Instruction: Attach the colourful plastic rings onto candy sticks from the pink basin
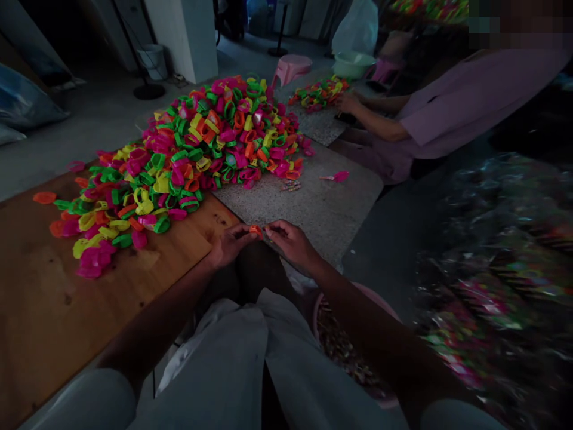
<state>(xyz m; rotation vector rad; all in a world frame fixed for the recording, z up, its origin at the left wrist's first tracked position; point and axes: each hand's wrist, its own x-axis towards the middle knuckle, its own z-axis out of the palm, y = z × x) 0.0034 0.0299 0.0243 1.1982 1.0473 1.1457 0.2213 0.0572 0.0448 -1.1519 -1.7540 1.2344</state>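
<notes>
Just past my lap, at the table's edge, my left hand (pixel 231 243) pinches a small orange plastic toy watch (pixel 255 230). Close to its right side is my right hand (pixel 289 239), its thumb and fingertips pressed together. Whatever those fingertips hold is too small and dark to make out. Ahead and to the left lies a big heap of plastic toy watches (pixel 224 131) in pink, green, yellow and orange, spilling over the tabletops.
A wooden board (pixel 147 280) and a speckled tabletop (pixel 286 209) carry the heap. A pink piece (pixel 335 176) and small wrapped sticks (pixel 290 186) lie loose. Below my right arm stands a pink basin (pixel 380 298). Clear bags (pixel 505 286) fill the right. A co-worker (pixel 447 107) sits opposite.
</notes>
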